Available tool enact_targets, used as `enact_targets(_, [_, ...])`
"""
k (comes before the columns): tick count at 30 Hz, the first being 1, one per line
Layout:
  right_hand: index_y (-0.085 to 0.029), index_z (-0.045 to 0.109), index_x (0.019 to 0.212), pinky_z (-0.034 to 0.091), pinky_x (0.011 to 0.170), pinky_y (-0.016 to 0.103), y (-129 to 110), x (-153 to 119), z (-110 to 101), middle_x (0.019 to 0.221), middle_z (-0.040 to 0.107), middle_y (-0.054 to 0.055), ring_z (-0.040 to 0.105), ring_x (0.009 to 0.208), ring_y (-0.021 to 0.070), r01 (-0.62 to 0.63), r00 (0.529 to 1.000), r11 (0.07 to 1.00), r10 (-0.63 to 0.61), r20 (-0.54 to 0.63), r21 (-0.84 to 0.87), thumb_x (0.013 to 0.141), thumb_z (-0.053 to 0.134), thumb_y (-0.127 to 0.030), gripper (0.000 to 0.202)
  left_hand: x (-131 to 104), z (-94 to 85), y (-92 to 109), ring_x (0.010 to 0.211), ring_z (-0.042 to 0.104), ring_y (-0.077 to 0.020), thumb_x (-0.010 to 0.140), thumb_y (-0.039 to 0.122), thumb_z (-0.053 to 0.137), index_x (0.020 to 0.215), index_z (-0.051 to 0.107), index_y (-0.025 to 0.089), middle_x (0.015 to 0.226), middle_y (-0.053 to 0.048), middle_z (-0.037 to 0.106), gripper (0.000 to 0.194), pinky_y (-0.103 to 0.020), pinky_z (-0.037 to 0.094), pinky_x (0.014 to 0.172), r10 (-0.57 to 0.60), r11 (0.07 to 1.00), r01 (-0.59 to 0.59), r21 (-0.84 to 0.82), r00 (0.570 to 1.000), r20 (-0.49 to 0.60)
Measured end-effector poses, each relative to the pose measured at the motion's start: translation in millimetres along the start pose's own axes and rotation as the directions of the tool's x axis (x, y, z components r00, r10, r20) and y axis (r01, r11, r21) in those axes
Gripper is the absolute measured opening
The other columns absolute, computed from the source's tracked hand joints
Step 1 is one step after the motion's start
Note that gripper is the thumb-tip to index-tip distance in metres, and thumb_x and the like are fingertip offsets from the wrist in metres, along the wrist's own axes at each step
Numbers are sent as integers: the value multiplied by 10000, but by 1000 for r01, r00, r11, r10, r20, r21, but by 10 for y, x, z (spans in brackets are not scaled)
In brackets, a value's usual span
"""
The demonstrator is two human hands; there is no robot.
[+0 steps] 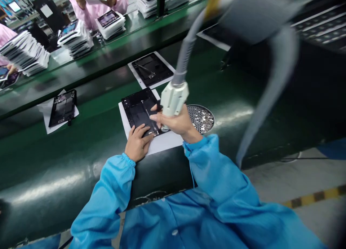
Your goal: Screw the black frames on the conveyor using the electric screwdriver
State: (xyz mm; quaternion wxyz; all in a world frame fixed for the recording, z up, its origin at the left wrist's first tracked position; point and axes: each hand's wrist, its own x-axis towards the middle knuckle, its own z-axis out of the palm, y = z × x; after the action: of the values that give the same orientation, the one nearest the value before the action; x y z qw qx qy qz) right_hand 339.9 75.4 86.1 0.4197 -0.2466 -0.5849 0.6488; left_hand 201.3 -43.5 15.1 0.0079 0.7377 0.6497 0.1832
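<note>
A black tablet housing (pixel 135 106) lies on white paper (pixel 164 142) on the green bench. My left hand (pixel 137 142) rests on its near left edge with the fingers spread. My right hand (pixel 177 122) is wrapped round a pale green-white handheld tool (pixel 174 97), which hangs from a grey corrugated hose. The tool's lower end is over the near right corner of the housing; whether it touches is hidden by my fingers. Just right of my right hand is a round perforated metal dish (pixel 201 119) holding many small metal parts.
Two more black housings (pixel 63 108) (pixel 152 68) lie on paper at the left and behind. Across the bench, a person in pink (pixel 89 11) stands by stacks of white sheets (pixel 77 39). A blurred grey hose (pixel 270 90) hangs at the right.
</note>
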Motion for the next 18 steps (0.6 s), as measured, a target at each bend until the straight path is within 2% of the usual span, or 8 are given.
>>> enact_targets(4, [-199, 631, 728, 442, 383, 267, -128, 6, -362, 437, 554, -65, 508, 364, 107, 138, 984, 990, -137, -118, -3, 605, 801, -273, 223, -10, 3, -4, 1291, 489, -269, 930, 282, 515, 1105, 697, 229, 1271, -102, 624, 258, -543, 301, 1115, -13, 1000, 12, -18, 998, -53])
enact_targets(8, [-209, 613, 693, 428, 377, 260, -103, 4, -656, 409, 534, -80, 506, 350, 103, 181, 954, 983, -180, -241, -18, 584, 795, -254, 217, -7, -10, -9, 1349, 420, -330, 925, 323, 525, 1158, 666, 213, 1374, -138, 552, 294, -637, 258, 1094, -71, 996, 74, 41, 996, -61])
enact_targets(12, [-209, 631, 731, 430, 395, 268, -20, 8, -713, 423, 546, -77, 505, 359, 101, 185, 929, 980, -198, -313, -71, 590, 779, -235, 206, -11, -25, -29, 1317, 462, -333, 933, 323, 505, 1113, 691, 210, 1357, -143, 568, 282, -633, 280, 1075, -38, 996, 42, 78, 998, -52])
enact_targets(18, [-192, 652, 778, 461, 445, 302, 19, 49, -653, 424, 560, -67, 511, 367, 112, 152, 934, 982, -179, -308, -109, 612, 746, -230, 196, -28, -44, -38, 1293, 490, -324, 929, 337, 509, 1094, 701, 211, 1325, -137, 595, 282, -607, 284, 1077, -7, 996, 12, 85, 999, -54])
